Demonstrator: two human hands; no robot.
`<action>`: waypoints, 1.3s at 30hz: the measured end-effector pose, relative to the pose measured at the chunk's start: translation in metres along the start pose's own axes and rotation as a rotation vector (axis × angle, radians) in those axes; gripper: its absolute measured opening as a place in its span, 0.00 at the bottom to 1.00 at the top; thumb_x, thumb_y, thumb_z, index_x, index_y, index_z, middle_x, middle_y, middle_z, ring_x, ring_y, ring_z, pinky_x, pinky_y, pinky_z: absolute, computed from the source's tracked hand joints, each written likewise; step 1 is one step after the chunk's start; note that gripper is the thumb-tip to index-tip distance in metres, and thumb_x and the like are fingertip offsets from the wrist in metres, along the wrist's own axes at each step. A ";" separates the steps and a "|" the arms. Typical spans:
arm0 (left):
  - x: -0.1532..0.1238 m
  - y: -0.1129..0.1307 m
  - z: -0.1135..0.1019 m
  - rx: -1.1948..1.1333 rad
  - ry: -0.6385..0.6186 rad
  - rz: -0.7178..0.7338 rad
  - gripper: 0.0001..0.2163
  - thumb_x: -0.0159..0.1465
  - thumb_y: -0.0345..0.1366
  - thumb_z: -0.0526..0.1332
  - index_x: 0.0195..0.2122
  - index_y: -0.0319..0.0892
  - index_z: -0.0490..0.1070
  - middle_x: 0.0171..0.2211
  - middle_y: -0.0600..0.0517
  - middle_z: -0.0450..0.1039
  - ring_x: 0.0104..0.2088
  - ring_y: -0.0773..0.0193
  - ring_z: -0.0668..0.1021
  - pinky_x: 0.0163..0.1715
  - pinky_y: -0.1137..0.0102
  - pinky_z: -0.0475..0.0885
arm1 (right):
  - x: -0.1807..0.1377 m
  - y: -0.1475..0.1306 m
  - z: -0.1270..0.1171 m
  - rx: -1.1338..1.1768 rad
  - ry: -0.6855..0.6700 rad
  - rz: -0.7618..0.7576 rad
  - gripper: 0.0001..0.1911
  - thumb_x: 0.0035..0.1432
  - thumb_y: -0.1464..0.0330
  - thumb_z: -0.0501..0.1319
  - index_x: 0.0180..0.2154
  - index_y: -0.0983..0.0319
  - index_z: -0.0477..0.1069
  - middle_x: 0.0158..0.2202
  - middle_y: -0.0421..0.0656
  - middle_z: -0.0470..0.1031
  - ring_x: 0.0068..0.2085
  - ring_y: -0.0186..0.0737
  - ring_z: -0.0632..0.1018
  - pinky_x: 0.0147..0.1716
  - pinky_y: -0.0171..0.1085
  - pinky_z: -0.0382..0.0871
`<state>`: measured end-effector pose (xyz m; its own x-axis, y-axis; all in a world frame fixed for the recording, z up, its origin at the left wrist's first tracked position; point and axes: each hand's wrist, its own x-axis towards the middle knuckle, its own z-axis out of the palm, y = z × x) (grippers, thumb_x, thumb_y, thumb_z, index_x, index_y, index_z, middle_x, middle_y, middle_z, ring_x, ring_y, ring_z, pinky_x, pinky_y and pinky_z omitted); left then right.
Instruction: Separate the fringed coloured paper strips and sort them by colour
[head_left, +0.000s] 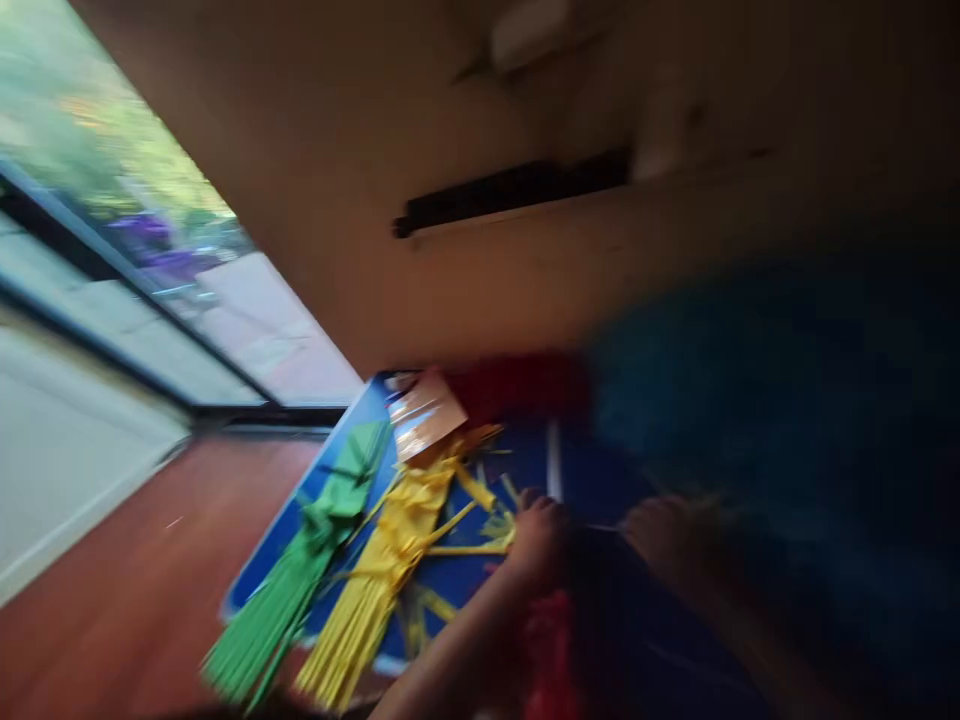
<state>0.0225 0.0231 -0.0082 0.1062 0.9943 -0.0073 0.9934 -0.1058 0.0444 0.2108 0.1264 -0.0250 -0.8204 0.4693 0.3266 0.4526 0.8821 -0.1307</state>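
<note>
blur smears the whole tilted view, so fine detail is lost. nearest the camera, the left forearm runs up from the bottom edge and ends in the left hand (541, 535), which looks curled with knuckles up, resting on the blue mat (465, 580) at the edge of a scatter of loose yellow paper strips (495, 525). it touches or nearly touches those strips, but whether the fingers are pinching one cannot be told. just to its right a paler, smeared shape appears to be the right hand (664, 525), set close beside the left with a dark gap between them; how far it is open, and whether it has anything in it, cannot be told either. a red patch (551, 640) shows below the left hand, too blurred to name.

left of the hands lies a yellow fringed paper bundle (375, 590), its cut ends fanning toward the near edge of the mat, and just beside it on the far left a green fringed paper bundle (300, 570) lying parallel. beyond the yellow bundle rests a pale card (426, 415) near the mat's far edge, with a red shape (517, 385) beside it. the mat sits on a reddish wooden floor (135, 600). a large blue mass (787, 400) fills the right side. farther off stand a beige wall (360, 150), a black bar (510, 190) and a window (112, 230).
</note>
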 end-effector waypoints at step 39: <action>0.026 0.006 -0.018 -0.194 -0.019 0.096 0.11 0.70 0.38 0.56 0.46 0.59 0.76 0.41 0.53 0.77 0.45 0.56 0.73 0.57 0.50 0.53 | 0.003 0.025 -0.032 0.172 -0.243 0.468 0.07 0.55 0.70 0.66 0.26 0.58 0.76 0.34 0.39 0.77 0.44 0.46 0.74 0.42 0.43 0.55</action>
<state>0.0301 0.0487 0.0095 0.2023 0.9793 -0.0121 0.9520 -0.1937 0.2371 0.2311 0.1483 0.0025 -0.6113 0.7910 -0.0255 0.7415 0.5612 -0.3676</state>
